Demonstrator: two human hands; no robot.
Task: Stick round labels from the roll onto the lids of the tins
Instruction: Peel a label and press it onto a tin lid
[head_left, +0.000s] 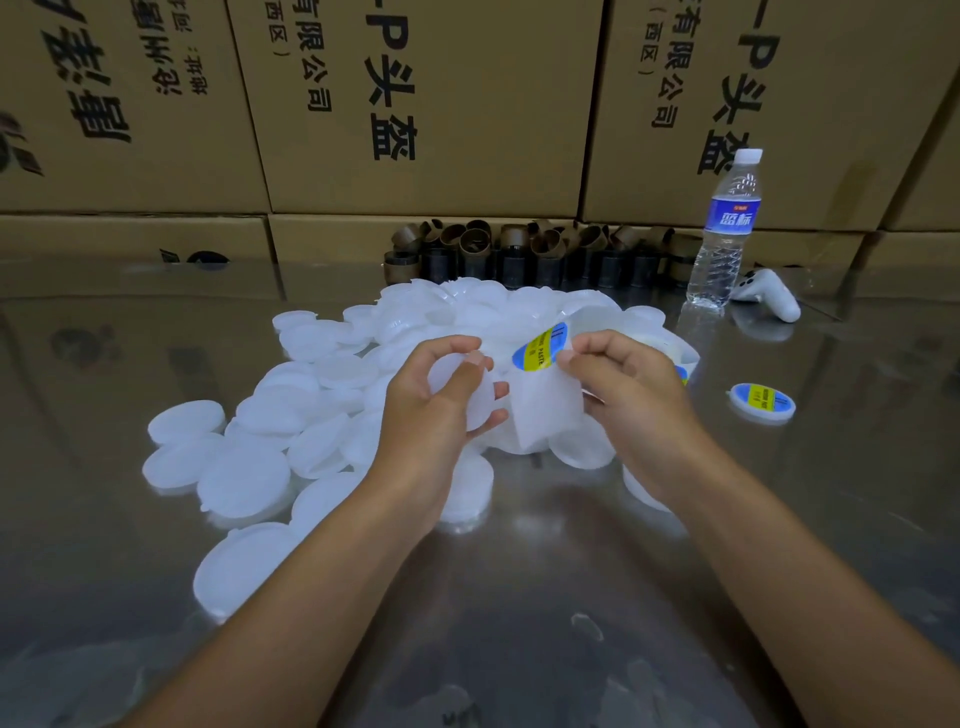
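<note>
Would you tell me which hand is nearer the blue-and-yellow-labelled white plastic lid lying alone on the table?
Right. The right hand, pinching the white label strip, is left of that labelled lid; the left hand, holding a blank white lid, is farther left.

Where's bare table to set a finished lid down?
Bare metal table at centre front, nearer than the lid pile; far left, beyond the pile; right, in front of the labelled lid. Crowded: the pile at centre, and the back by the cardboard cores, water bottle and controller.
</note>
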